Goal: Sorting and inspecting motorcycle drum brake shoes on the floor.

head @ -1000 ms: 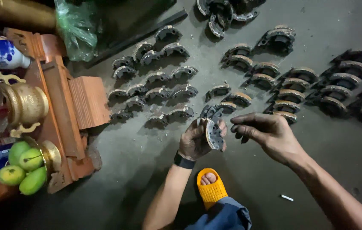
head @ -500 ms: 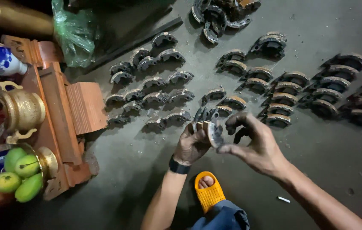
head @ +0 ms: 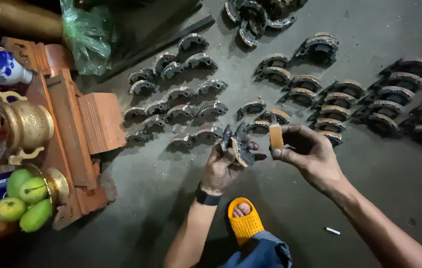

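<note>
rows of brake shoes lie on the grey concrete floor.

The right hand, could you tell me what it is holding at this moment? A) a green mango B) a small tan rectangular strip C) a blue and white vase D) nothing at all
B: the right hand pinches a small tan strip upright between thumb and fingers, beside the dark curved metal part gripped in the left hand.
</note>
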